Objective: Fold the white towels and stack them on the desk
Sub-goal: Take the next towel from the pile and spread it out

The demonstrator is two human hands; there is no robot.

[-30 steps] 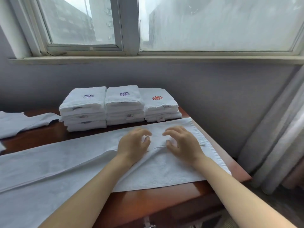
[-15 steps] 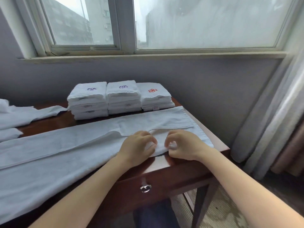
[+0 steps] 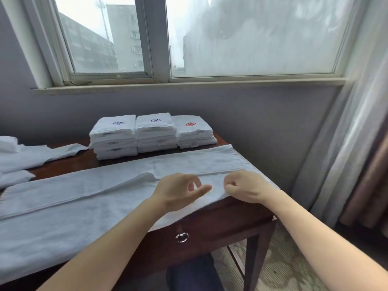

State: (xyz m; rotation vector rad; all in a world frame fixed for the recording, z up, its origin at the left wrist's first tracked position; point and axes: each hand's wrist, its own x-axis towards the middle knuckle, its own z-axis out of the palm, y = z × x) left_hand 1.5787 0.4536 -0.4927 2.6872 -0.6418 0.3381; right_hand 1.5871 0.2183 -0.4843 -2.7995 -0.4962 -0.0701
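Observation:
A long white towel point(image 3: 88, 198), folded lengthwise, lies across the dark wooden desk point(image 3: 226, 215) and runs off the left. My right hand point(image 3: 244, 186) pinches its near edge close to the right end, fingers curled in. My left hand point(image 3: 180, 191) hovers just left of it over the towel, fingers loosely curled and thumb stretched out, with nothing plainly held. Three stacks of folded white towels stand at the back of the desk: the left stack point(image 3: 114, 136), the middle stack point(image 3: 156, 131) and the lower right stack point(image 3: 194, 131) with a red emblem.
More unfolded white towels point(image 3: 25, 157) lie at the desk's far left. A drawer knob point(image 3: 181, 237) sits on the desk front. A grey wall and window are behind, and curtains point(image 3: 352, 143) hang on the right beside the desk's right edge.
Both hands drew the towel's near part toward the desk's front edge. My left hand has let its pinch go and lifted, while my right hand still pinches the edge. The camera has tilted up.

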